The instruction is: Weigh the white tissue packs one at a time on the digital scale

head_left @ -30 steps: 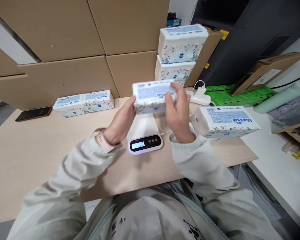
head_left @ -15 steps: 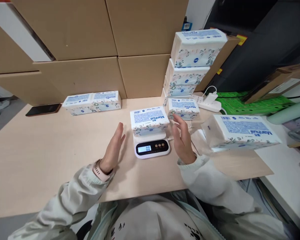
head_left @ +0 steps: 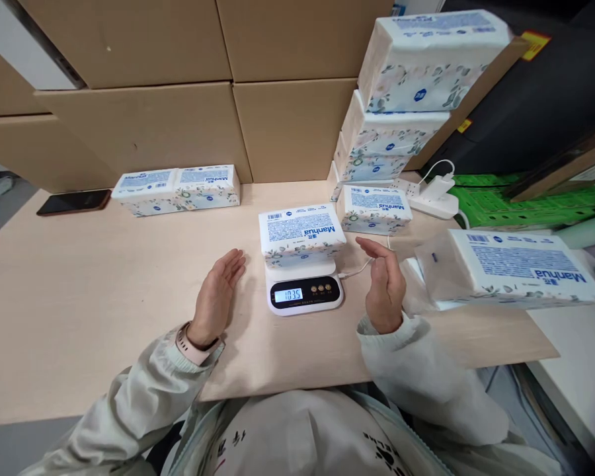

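Both your hands are empty, fingers loosely spread: left hand (head_left: 215, 294) and right hand (head_left: 385, 283) flank the scale (head_left: 305, 289) without touching it. One tissue pack (head_left: 300, 233) lies on its platform, display lit. Just behind sits another pack (head_left: 373, 209) before a leaning stack (head_left: 401, 99); a large pack (head_left: 513, 268) crowds your right, a cable (head_left: 359, 268) between.

Left hand (head_left: 215, 296) and right hand (head_left: 387, 283): both empty, fingers extended, palms facing inward, forearms sleeved.
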A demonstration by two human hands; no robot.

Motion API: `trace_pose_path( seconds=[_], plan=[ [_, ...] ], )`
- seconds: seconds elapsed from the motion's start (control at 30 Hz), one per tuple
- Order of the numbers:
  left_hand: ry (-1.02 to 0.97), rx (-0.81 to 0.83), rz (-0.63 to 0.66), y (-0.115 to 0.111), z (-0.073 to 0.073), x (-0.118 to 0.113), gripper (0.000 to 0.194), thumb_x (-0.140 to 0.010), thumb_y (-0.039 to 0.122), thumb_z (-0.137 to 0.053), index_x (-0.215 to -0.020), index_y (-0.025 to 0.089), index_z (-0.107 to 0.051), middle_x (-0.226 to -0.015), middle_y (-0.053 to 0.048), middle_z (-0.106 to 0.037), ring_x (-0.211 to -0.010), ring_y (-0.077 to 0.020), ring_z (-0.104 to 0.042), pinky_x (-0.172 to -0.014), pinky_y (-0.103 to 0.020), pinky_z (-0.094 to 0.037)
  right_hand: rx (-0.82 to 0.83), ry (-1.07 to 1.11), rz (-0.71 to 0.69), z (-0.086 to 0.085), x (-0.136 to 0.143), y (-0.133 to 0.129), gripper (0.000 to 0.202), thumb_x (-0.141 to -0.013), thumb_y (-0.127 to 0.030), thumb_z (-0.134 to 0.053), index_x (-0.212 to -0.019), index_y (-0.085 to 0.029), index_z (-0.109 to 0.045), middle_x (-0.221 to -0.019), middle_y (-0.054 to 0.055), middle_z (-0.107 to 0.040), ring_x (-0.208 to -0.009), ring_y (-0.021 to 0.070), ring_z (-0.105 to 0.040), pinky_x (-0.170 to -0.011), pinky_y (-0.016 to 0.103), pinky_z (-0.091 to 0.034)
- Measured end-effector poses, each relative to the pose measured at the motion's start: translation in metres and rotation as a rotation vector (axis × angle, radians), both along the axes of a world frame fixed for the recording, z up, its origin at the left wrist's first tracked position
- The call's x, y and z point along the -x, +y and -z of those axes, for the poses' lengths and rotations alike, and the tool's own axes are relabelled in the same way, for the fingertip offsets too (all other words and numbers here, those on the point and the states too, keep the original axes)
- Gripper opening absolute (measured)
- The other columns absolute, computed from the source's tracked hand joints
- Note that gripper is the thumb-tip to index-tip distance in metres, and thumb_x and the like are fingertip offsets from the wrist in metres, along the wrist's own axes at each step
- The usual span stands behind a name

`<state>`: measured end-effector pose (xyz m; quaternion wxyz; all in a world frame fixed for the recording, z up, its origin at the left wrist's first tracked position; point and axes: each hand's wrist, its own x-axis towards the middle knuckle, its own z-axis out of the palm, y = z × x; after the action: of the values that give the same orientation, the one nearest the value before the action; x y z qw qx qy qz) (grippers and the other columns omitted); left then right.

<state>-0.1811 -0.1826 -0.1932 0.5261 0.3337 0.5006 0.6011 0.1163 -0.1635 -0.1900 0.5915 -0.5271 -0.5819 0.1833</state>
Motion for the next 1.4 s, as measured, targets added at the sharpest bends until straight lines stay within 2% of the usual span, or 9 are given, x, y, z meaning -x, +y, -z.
trace_pose_path(
  seconds=[0.63, 1.4],
  plan=[
    [-0.013, 0.043, 0.012, 0.0008, -0.0064, 0.0005, 0.042, -0.095, 0.051, -0.059, -0.122, 0.022, -0.074, -0.146, -0.011, -0.065, -0.144, -0.0307, -0.055, -0.129, -0.052, -0.033, 0.019, 0.026, 0.014, 0.0008, 0.0010, -0.0014, 0.043, -0.106, -0.048, -0.038, -0.123, -0.026, -0.071, -0.125, 0.010, -0.075, -0.120, 0.0275, -0.069, -0.108, 0.054, -0.053],
    [-0.023, 0.038, 0.012, 0.0012, -0.0066, 0.0006, 0.043, -0.096, 0.051, -0.058, -0.122, 0.021, -0.073, -0.145, -0.012, -0.066, -0.144, -0.0307, -0.055, -0.129, -0.052, -0.033, 0.043, 0.033, 0.000, 0.0009, 0.0004, -0.0008, 0.045, -0.107, -0.049, -0.037, -0.124, -0.025, -0.071, -0.127, 0.010, -0.075, -0.122, 0.0274, -0.068, -0.110, 0.054, -0.052]
  ],
)
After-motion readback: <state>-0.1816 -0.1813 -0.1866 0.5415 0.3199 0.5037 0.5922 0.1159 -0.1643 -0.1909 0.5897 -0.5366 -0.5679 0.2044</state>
